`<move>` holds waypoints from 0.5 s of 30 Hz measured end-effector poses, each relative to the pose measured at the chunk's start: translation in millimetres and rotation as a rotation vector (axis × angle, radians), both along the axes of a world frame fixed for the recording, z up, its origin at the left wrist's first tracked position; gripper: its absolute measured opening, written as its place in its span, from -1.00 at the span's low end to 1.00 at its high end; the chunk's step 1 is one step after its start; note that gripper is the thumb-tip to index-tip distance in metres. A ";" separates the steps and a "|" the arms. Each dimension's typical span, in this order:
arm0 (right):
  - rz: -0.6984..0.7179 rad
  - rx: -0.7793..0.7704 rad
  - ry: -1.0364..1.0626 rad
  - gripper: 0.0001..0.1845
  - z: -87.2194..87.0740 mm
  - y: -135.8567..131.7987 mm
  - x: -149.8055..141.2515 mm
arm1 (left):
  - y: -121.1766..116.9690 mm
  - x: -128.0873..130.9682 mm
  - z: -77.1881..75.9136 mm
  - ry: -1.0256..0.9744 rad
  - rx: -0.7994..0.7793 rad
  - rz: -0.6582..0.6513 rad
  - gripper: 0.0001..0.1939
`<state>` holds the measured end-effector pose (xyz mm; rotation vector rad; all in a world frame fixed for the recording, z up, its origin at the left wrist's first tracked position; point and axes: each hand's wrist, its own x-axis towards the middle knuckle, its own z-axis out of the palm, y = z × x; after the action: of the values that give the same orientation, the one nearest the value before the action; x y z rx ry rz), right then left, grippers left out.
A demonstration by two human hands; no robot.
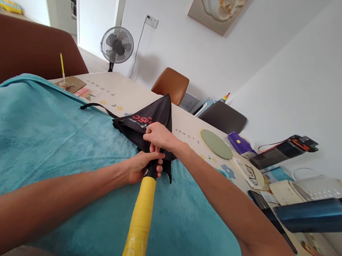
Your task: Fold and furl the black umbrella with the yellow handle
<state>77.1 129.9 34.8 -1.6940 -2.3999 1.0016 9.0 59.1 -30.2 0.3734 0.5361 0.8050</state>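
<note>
A long yellow-wrapped handle with a black collar points back toward me. Beyond it spreads black fabric with red and white lettering, narrowing to a point at its far end; I cannot tell whether it is a cover or an umbrella canopy. My left hand is closed around the black collar at the top of the handle. Just above it, my right hand is closed on the fabric's near end, its fingertips partly hidden. A thin black strap trails from the fabric to the left.
A teal blanket covers the near table. At the right stand a blue bottle, a dark tumbler, a purple case and a green oval mat. Chairs and a fan are beyond.
</note>
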 end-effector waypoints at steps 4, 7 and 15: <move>0.110 0.005 0.066 -0.86 1.9 -8.4 -8.6 | 0.7 -0.9 -0.8 0.021 -0.021 0.012 -0.88; 0.064 0.055 0.244 -0.92 8.5 -10.8 -4.1 | 1.4 -0.9 -0.1 0.046 -0.028 0.027 -0.88; -0.491 0.235 0.563 -0.92 13.7 -6.9 84.9 | 5.0 -9.4 15.8 -0.102 -0.103 -0.028 -0.82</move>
<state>162.0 122.9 48.5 -1.5369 -1.5801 0.9108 -0.4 64.1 -14.4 0.2434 0.4735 0.7623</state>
